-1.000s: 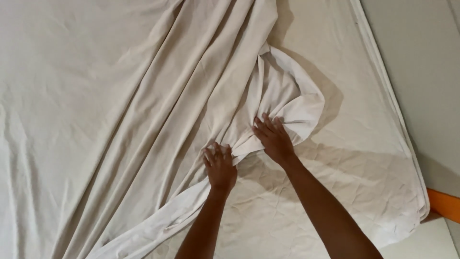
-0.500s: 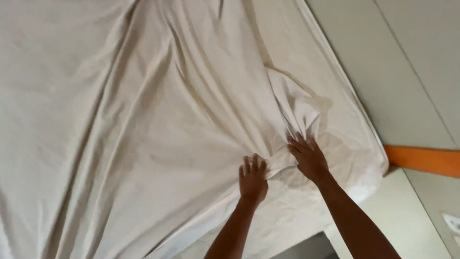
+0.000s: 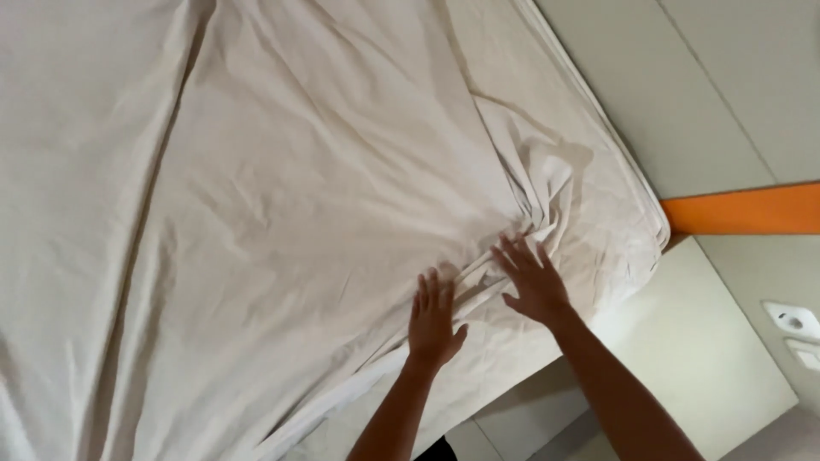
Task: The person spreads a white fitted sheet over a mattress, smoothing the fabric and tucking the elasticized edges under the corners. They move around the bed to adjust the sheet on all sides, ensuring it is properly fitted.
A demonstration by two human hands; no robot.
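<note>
An orange band (image 3: 743,209) runs along the pale wall (image 3: 683,94), just beyond the mattress corner (image 3: 653,226). Below the band, well apart from it, sit two white wall fittings (image 3: 794,329), perhaps a socket and a switch. Pale floor tiles (image 3: 504,427) lie lower left of the band.

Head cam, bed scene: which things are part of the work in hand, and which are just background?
In the work:
left hand, flat, fingers spread on the sheet
right hand, flat, beside the bunched folds
cream bed sheet
mattress corner under it

Background:
orange wall strip
white wall socket
pale floor
</note>
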